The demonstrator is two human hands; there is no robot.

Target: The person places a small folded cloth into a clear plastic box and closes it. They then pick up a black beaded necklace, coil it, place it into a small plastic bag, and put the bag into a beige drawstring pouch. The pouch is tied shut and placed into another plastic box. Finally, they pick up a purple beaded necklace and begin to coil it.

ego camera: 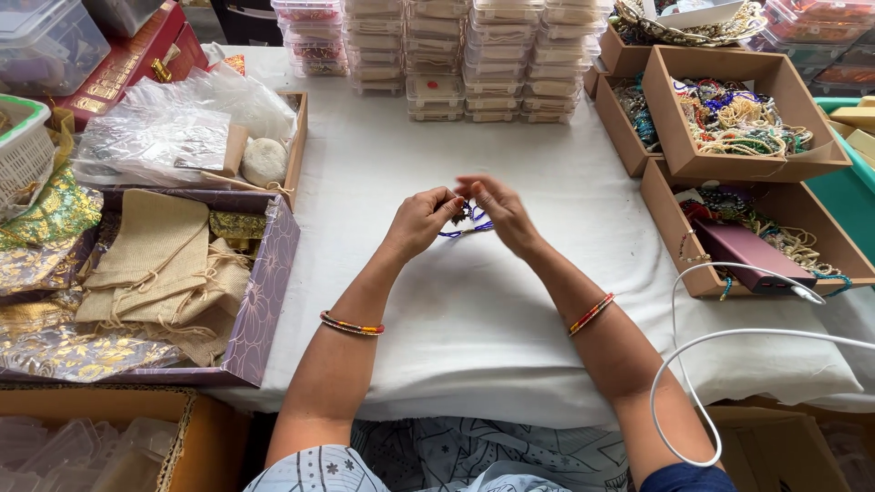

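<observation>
Nearest the camera, two bare forearms reach forward over the white cloth-covered table [474, 310], each wrist wearing a thin red-and-yellow beaded bangle [352, 324]. They converge at a small dark beaded bracelet with blue thread [467, 219], held just above the cloth at mid-table. The left hand [421, 221] pinches it with curled fingers; the right hand [499, 211] grips its other side, fingertips bent inward, touching the left. A lilac box of burlap pouches [173, 273] lies left, brown cardboard trays of beaded jewellery [738, 118] right, stacked clear plastic boxes [474, 55] beyond.
</observation>
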